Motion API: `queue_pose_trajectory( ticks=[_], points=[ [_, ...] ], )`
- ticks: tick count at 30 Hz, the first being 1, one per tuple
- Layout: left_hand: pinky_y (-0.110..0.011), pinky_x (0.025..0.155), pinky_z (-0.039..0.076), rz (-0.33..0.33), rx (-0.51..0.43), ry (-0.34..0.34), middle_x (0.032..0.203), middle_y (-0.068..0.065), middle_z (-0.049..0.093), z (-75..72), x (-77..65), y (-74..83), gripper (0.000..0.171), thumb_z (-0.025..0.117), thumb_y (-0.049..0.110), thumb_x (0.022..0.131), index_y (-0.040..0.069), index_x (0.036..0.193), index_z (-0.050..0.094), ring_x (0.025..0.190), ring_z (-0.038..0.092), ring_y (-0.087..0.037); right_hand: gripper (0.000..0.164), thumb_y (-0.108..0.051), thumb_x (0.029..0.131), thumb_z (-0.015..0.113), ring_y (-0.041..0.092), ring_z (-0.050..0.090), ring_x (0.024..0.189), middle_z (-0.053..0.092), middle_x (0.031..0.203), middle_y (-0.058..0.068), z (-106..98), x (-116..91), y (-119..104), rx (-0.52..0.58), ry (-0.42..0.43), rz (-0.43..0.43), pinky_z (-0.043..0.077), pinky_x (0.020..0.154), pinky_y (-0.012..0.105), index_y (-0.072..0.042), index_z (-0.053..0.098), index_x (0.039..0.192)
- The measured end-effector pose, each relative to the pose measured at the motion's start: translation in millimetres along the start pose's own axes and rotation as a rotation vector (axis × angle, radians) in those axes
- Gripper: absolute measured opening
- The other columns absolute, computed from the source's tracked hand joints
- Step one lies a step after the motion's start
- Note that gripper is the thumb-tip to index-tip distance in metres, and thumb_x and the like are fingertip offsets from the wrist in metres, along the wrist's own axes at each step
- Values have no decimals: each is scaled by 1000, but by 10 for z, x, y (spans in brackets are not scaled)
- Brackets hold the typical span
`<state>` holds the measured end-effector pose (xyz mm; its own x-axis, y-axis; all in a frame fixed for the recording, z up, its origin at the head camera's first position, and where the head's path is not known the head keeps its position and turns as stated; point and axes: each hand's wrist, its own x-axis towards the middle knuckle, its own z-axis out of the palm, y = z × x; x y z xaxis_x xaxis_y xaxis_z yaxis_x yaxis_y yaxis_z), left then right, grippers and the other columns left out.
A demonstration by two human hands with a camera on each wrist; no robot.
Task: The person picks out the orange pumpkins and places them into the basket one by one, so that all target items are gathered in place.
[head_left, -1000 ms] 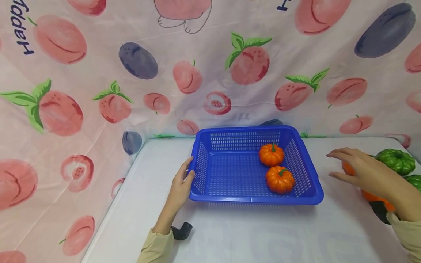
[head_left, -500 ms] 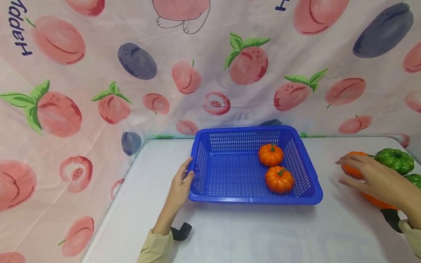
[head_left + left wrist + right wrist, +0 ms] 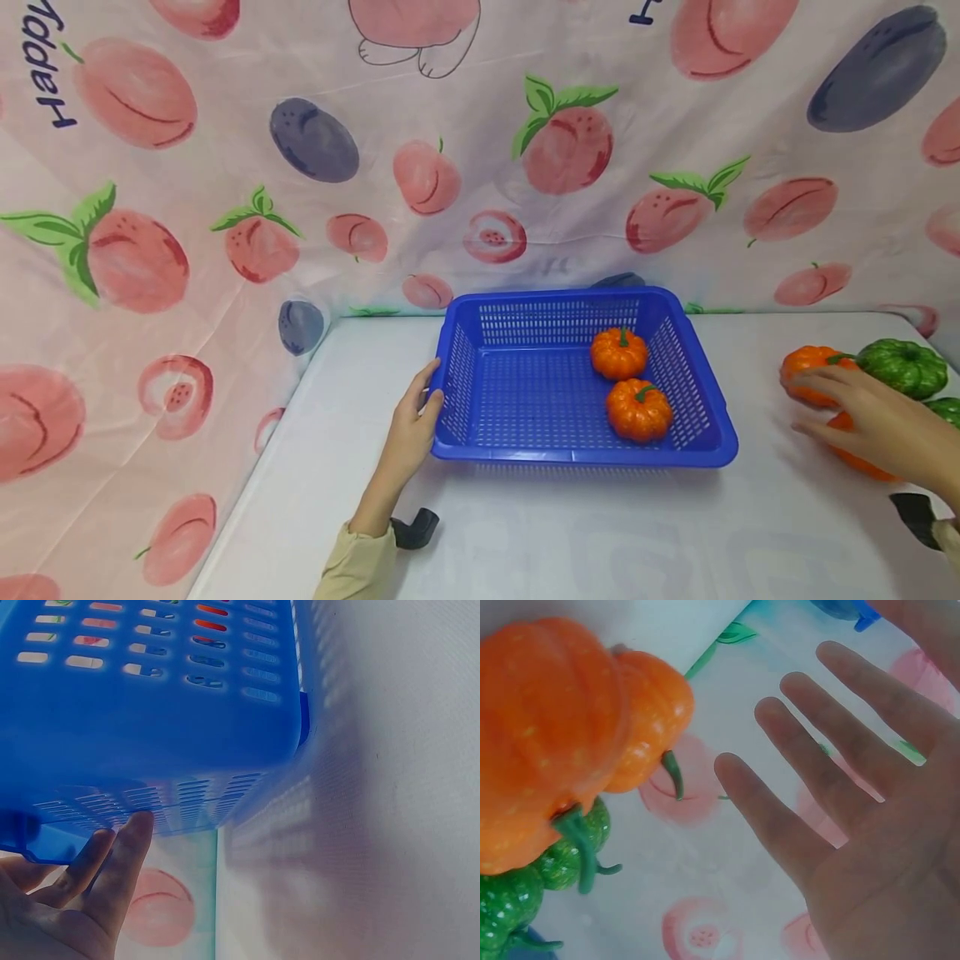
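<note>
In the head view a blue plastic basket [image 3: 540,455] stands mid-table, with two small orange pumpkins [image 3: 639,410] inside along its right side. My left hand [image 3: 411,429] is at its left side; the left wrist view shows straight fingers [image 3: 120,874] against the slotted wall. At the right, my right hand [image 3: 873,421] hovers over two more orange pumpkins, a far one [image 3: 810,375] and a near one [image 3: 858,458] that it partly covers. Its fingers [image 3: 769,810] are spread and straight in the right wrist view, with no object between them; the pumpkins lie beside them.
Beyond the right hand sit green pumpkins, one [image 3: 902,368] fully seen and another [image 3: 947,410] cut off by the frame edge. A peach-printed cloth [image 3: 495,183] rises behind the white tabletop [image 3: 600,533]. Black pieces [image 3: 416,529] show at both wrists.
My right hand has drawn back to the right and slightly nearer, uncovering more of the far orange pumpkin. The left hand, the basket and its two pumpkins keep their places.
</note>
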<state>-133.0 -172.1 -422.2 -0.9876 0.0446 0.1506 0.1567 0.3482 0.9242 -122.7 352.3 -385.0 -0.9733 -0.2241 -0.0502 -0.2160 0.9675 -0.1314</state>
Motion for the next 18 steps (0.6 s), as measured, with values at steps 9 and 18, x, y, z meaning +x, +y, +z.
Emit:
queue_pose_trajectory(
  ticks=[9,18],
  points=[
    [-54,101,48,0,5,-8,146,-20,47,-1,-7,-5,47,42,14,107,9,153,36,127,53,-38,54,-19,70,89,53,50,102,56,116,36,103,-81,149,-30,65,-37,46,85,69,7,66,111],
    [-53,99,49,3,-6,-12,146,-21,47,-3,-12,3,47,42,14,107,8,153,36,126,53,-38,50,-17,70,87,52,49,97,57,109,35,182,-163,276,-8,67,-13,43,84,71,10,64,106]
  ],
)
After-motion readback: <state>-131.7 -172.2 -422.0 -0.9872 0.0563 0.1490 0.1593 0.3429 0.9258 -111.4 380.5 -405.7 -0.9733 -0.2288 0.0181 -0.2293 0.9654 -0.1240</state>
